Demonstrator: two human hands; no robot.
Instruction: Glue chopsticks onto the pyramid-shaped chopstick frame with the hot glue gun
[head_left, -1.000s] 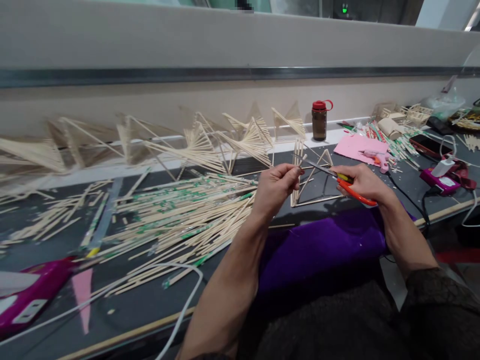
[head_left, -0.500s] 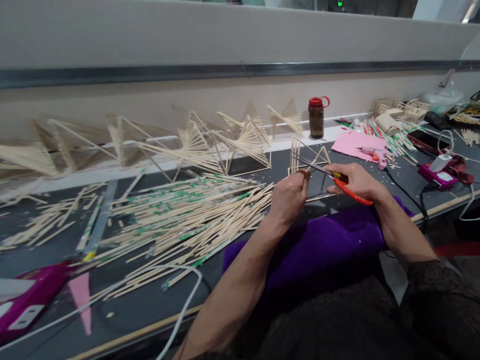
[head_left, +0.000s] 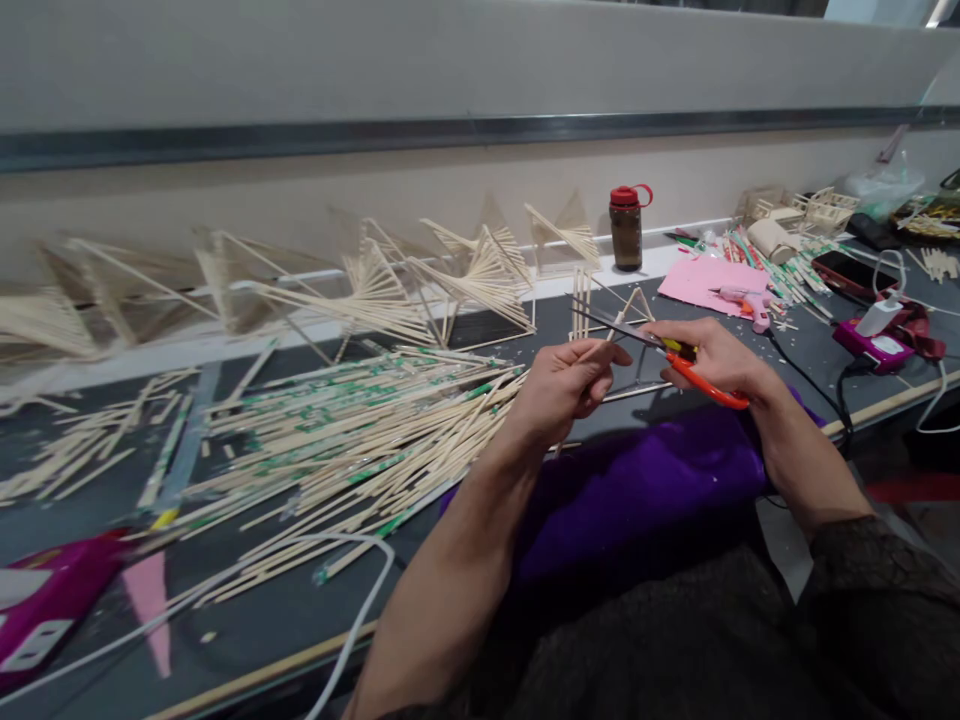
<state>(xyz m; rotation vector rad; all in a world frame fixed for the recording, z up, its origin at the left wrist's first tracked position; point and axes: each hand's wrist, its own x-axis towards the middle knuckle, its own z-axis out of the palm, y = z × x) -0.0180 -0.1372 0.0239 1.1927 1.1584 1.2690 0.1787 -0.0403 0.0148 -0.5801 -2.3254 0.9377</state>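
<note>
Red-orange-handled scissors are gripped in my right hand; their dark blades point left, slightly apart. Below the blades, my left hand is closed in a pinch on a thin wooden stick. One end of the stick pokes up beside the blades, while the fingers cover most of it. Just behind stands a small frame of glued sticks, with a triangular stick piece to its right. A large pile of loose wooden sticks, some in green-printed wrappers, lies left of my left hand.
Fan-shaped stick structures line the wall beside a red-capped bottle. Right are a glue gun on pink paper, a phone and a magenta power strip. A white cable crosses the front left. Purple cloth covers the near edge.
My left hand has turned and drawn slightly left and down from the blades, still pinching the stick. The right hand keeps the scissors nearly in place. The view has shifted a little.
</note>
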